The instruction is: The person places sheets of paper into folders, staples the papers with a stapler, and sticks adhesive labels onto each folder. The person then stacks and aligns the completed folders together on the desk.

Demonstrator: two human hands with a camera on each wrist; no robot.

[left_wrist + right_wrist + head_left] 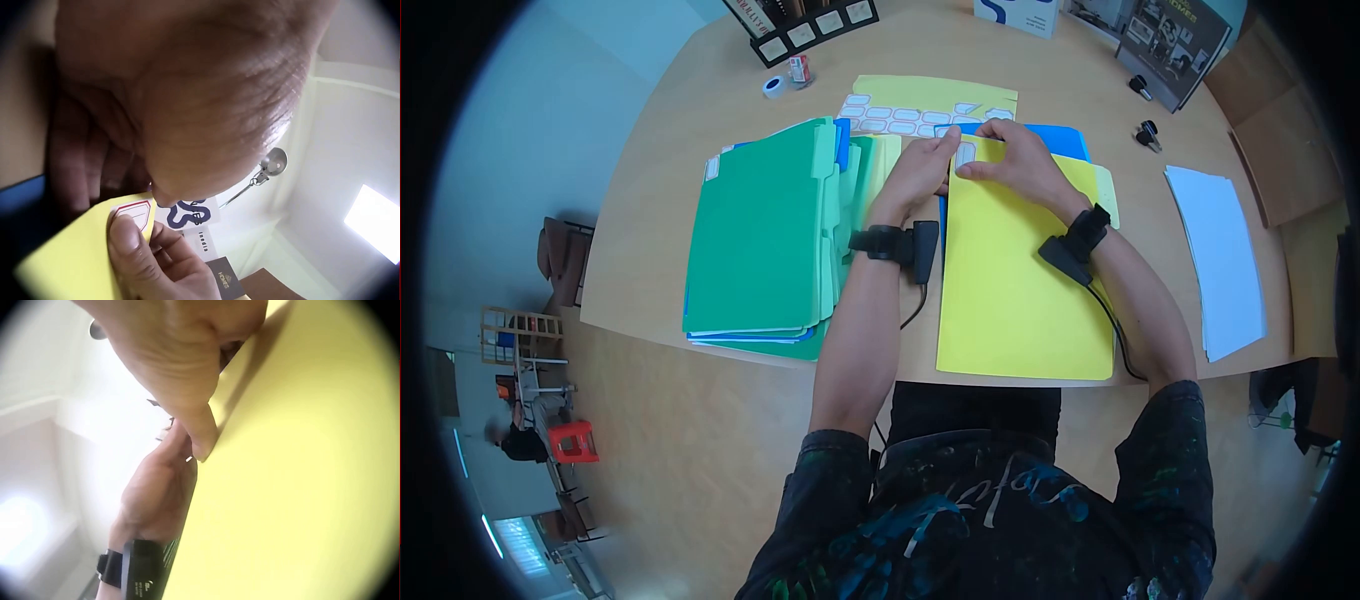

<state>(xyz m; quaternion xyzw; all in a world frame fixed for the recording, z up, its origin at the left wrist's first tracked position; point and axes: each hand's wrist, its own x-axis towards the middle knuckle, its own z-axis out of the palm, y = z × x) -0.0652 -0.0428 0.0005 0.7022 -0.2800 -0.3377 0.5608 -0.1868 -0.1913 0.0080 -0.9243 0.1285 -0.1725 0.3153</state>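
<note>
Both hands [975, 165] pinching label [965, 155] onto far edge of yellow folder [1020, 290]; risk: crooked or creased sticking if fingers slip.

I record a plain yellow folder [1020, 290] under both hands, with a white label [965, 154] edged in red at its top corner. A blue folder [1065, 140] shows behind it. The stack [765, 240] to my left is green, with blue and pale green edges. The label sheet [900, 115] is white with red outlines on yellow backing. The bench [660, 200] is light wood. The paper pile [1220, 255] is white. My sleeves [1170, 470] are dark, flecked with paint.
</note>
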